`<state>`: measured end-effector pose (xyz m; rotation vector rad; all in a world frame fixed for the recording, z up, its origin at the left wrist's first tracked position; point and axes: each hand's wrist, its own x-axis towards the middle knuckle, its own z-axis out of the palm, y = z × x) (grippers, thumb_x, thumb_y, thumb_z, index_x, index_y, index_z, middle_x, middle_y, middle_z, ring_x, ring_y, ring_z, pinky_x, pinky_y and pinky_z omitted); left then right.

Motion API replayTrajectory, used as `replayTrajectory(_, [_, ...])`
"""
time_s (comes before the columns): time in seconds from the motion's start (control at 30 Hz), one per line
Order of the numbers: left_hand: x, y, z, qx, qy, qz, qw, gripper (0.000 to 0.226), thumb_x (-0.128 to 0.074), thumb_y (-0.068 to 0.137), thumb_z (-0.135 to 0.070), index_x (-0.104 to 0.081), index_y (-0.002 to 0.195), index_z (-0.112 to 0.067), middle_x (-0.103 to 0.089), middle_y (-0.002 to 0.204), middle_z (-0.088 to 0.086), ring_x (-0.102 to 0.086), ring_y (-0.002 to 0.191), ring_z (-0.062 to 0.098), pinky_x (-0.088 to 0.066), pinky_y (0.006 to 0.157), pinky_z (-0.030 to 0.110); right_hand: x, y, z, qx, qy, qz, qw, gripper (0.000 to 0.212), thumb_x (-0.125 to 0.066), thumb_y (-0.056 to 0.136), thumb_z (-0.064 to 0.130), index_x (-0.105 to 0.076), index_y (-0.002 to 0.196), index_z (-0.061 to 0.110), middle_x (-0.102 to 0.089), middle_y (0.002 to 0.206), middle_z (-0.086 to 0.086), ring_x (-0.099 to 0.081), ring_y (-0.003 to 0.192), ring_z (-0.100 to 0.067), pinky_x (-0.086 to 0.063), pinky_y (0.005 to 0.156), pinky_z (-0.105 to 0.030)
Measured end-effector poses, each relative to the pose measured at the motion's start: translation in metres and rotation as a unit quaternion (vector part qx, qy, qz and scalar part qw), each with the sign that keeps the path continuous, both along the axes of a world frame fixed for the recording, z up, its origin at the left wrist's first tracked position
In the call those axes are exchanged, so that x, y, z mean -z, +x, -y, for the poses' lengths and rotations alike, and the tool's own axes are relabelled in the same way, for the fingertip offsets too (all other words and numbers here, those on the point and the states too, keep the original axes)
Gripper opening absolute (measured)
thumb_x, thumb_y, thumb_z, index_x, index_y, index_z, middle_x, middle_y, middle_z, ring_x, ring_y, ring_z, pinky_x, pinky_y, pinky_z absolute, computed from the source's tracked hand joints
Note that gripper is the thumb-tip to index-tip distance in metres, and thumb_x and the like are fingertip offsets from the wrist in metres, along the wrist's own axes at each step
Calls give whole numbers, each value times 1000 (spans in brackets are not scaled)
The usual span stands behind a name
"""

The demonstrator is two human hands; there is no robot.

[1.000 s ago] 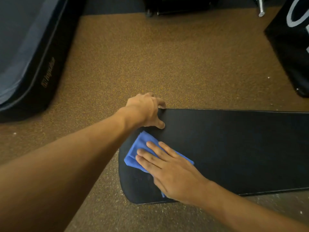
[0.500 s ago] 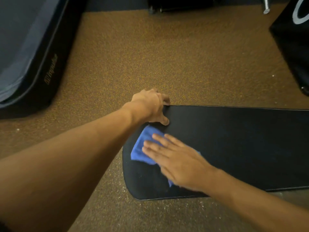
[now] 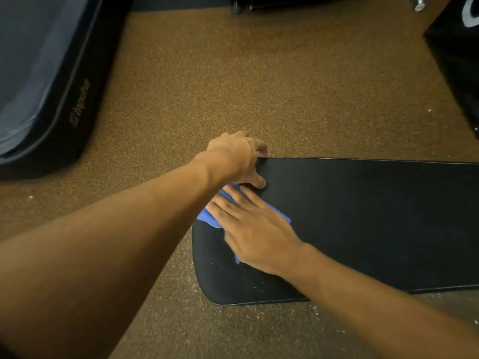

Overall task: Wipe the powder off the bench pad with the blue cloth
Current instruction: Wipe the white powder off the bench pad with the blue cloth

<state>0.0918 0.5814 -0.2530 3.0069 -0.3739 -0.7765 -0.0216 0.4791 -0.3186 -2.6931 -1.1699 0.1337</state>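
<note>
On floor, head view: bench pad (image 3: pixel 363 218) lies flat. My left hand (image 3: pixel 239 158) grips its far corner, fingers curled over edge. Right hand (image 3: pixel 255 230), fingers flat, presses blue cloth (image 3: pixel 207 216) near rounded end. Specks (image 3: pixel 220 265) remain at near edge; I judge firm overlapping strokes, corner held steady, best.

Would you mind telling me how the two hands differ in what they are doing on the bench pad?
The left hand grips the far corner of the bench pad, fingers curled over its edge and thumb on top; the right hand lies flat with straight fingers. The left hand touches the pad directly; the right hand presses the blue cloth onto it. Both work at the same rounded end of the pad.
</note>
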Motion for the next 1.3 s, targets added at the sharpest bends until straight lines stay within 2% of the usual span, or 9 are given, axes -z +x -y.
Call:
replayTrajectory(0.07, [-1,0,1,-7,1,-3,1000,74,-78,67,-67,-53,133,-45,-52,130,4,-56,120,34,-45,90,39,2,-11,-19,16,11,1,1000,62,-44,96,24,-34,154,9,-35,161,-7,-22,152,-32,-15,123,-48])
replayTrajectory(0.23, [-2,-4,-1,-4,10,0,1000,75,-76,69,-70,-51,135,-45,-50,133,6,-54,121,38,-44,100,43,1,-18,26,-139,-31,-15,990,62,-33,96,28,-33,156,14,-32,164,-4,-19,154,-26,-14,123,-44])
replayTrajectory(0.4, [1,-12,-2,9,6,23,1000,68,-68,79,-67,-48,140,-45,-47,136,5,-51,123,32,-41,101,39,1,-12,-7,29,-1,-1,1000,64,-45,95,27,-32,155,10,-34,162,-7,-24,150,-32,-15,123,-47])
replayTrajectory(0.6, [2,-16,-6,-5,-7,16,1000,71,-68,79,-68,-46,143,-48,-45,137,4,-47,125,37,-45,105,47,-1,-56,28,-126,-19,-24,992,62,-35,97,28,-30,157,14,-29,165,-3,-15,155,-26,-10,123,-43])
replayTrajectory(0.83, [4,-17,-6,-7,-8,33,999,69,-70,77,-69,-50,140,-49,-47,136,3,-47,126,36,-44,100,44,2,-25,-31,26,13,-1,1000,59,-43,96,25,-36,153,9,-38,159,-6,-23,150,-32,-16,122,-48])
replayTrajectory(1.0, [4,-19,-7,-6,-7,37,999,68,-69,77,-69,-50,140,-48,-46,135,6,-46,126,37,-45,103,47,-2,-54,29,-139,-33,-16,990,63,-42,96,26,-31,157,14,-31,164,-3,-15,155,-26,-12,123,-44])
replayTrajectory(1.17, [5,-19,-5,-9,-11,40,999,69,-69,78,-69,-49,141,-50,-46,135,4,-46,127,35,-44,100,45,0,-18,4,21,-10,2,1000,64,-40,94,28,-33,156,12,-32,163,-4,-19,153,-30,-18,123,-49])
replayTrajectory(1.23, [4,-18,-6,-8,-12,40,999,70,-70,77,-70,-48,141,-51,-46,135,4,-46,127,36,-44,100,44,1,-47,-14,-7,13,-13,1000,65,-48,92,26,-34,154,10,-35,162,-6,-20,152,-33,-18,122,-49])
replayTrajectory(1.3, [3,-18,-6,-7,-12,36,999,71,-70,77,-70,-47,142,-51,-46,135,4,-45,127,36,-44,101,46,-1,-77,-1,-100,1,-28,995,63,-41,94,28,-34,154,12,-35,162,-4,-20,153,-30,-15,123,-47])
